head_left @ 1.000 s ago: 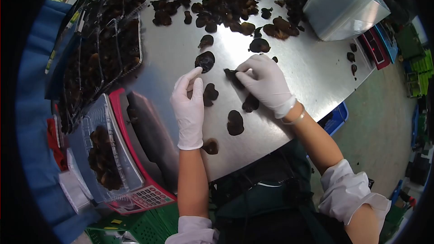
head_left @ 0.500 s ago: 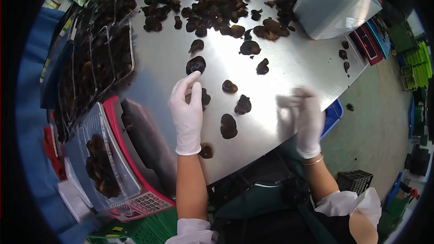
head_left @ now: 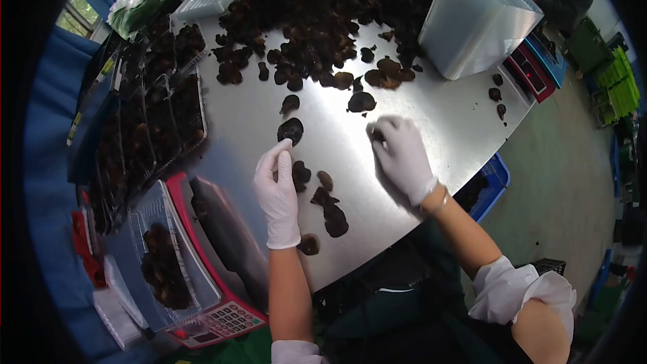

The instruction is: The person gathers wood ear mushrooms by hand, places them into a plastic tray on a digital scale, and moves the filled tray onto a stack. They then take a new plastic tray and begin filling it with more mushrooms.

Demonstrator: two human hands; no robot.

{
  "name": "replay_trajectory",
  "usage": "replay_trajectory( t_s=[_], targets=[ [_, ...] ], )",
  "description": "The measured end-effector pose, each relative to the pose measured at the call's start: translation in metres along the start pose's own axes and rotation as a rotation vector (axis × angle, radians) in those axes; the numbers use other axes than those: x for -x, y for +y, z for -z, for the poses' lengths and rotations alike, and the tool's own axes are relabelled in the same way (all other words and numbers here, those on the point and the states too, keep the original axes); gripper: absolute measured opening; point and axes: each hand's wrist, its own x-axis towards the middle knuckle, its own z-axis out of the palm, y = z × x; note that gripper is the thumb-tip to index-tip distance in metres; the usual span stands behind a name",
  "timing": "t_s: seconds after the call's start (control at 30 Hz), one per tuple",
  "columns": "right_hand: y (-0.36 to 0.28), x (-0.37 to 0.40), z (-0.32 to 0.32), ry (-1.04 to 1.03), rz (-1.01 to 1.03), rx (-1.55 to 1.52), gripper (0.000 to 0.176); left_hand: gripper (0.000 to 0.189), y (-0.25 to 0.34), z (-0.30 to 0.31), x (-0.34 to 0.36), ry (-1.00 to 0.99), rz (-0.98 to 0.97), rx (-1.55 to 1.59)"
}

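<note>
Mushroom (head_left: 375,136) sits pinched in right hand (head_left: 404,156) fingers, left hand (head_left: 278,195) fingers straight beside dark pieces (head_left: 300,174)

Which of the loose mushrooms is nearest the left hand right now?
The dark mushroom right beside the left hand, by its fingers. The larger mushroom beyond the fingertips and the remaining pieces lie clearly apart from the hand.

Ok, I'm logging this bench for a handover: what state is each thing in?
Left hand: open, flat on table.
Right hand: pinching a dark piece.
Scale tray: partly filled.
Side trays: full.
Tray stack: empty, nested.
</note>
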Motion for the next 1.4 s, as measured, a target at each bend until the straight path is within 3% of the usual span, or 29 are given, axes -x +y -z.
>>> replay_trajectory(
  t_s=[0.1,0.17,0.23,0.27,0.3,0.43,0.5,0.7,0.77,0.83,0.97,1.03,1.07,1.1,1.17,1.23,1.27,1.3,1.37,1.4],
  targets=[
    [-0.026,0.023,0.003,-0.267,0.193,-0.305,0.024,0.028,0.002,-0.001,0.001,-0.014,0.037,-0.013],
    [-0.035,0.017,0.011,-0.248,0.265,-0.253,0.028,0.024,0.000,-0.002,0.000,-0.001,-0.009,-0.014],
    [-0.016,-0.011,0.006,-0.079,0.203,-0.195,0.030,0.024,-0.005,-0.001,0.000,-0.001,-0.010,-0.007],
    [-0.005,-0.028,-0.005,0.108,0.241,-0.040,0.029,0.024,-0.006,-0.002,-0.001,0.001,-0.011,0.000],
    [0.000,-0.042,-0.008,0.168,0.236,0.051,0.025,0.024,-0.004,-0.001,0.000,-0.012,-0.032,0.014],
    [0.026,-0.067,-0.013,0.016,0.076,0.318,0.026,0.024,-0.009,0.003,-0.002,-0.001,-0.055,-0.065],
    [0.037,-0.070,-0.012,-0.033,0.096,0.230,0.016,0.024,-0.011,0.002,-0.004,0.003,-0.058,-0.050],
    [0.042,-0.063,-0.011,0.110,0.103,-0.025,0.006,0.024,-0.016,0.002,-0.003,0.018,-0.034,-0.019],
    [0.045,-0.059,-0.011,0.112,0.104,-0.093,0.011,0.024,-0.016,0.003,-0.003,0.020,-0.016,-0.056],
    [0.045,-0.062,-0.001,-0.034,0.138,-0.012,0.024,0.029,-0.010,0.002,-0.003,-0.012,0.003,-0.040],
    [0.038,-0.068,0.009,-0.117,0.121,0.057,0.023,0.030,-0.009,0.001,-0.002,0.014,-0.015,-0.027],
    [0.036,-0.074,0.011,-0.097,-0.053,-0.201,0.023,0.030,-0.008,0.005,-0.003,0.034,0.002,0.029],
    [0.045,-0.072,0.002,0.086,0.026,-0.180,0.023,0.033,-0.010,0.009,-0.005,0.089,-0.026,0.006],
    [0.032,-0.072,0.005,0.078,0.039,-0.185,0.023,0.035,-0.012,0.013,-0.006,0.148,-0.052,-0.018],
    [-0.004,-0.056,0.010,0.009,0.137,-0.263,0.022,0.036,-0.009,0.018,-0.009,0.192,-0.027,0.015],
    [-0.026,-0.034,-0.009,-0.216,0.085,-0.466,0.025,0.038,-0.009,0.021,-0.008,0.223,-0.009,0.044],
    [-0.020,-0.039,-0.019,-0.462,0.377,-0.280,0.030,0.039,-0.009,0.022,-0.009,0.209,0.028,0.066],
    [-0.034,-0.033,-0.019,-0.462,0.442,-0.153,0.031,0.040,-0.009,0.021,-0.011,0.193,0.064,0.089],
    [-0.035,-0.056,-0.040,-0.359,0.493,-0.366,0.030,0.041,-0.008,0.019,-0.010,0.192,0.065,0.092],
    [-0.026,-0.077,-0.058,-0.414,0.431,-0.575,0.031,0.042,-0.007,0.017,-0.009,0.186,0.070,0.103]
  ],
)
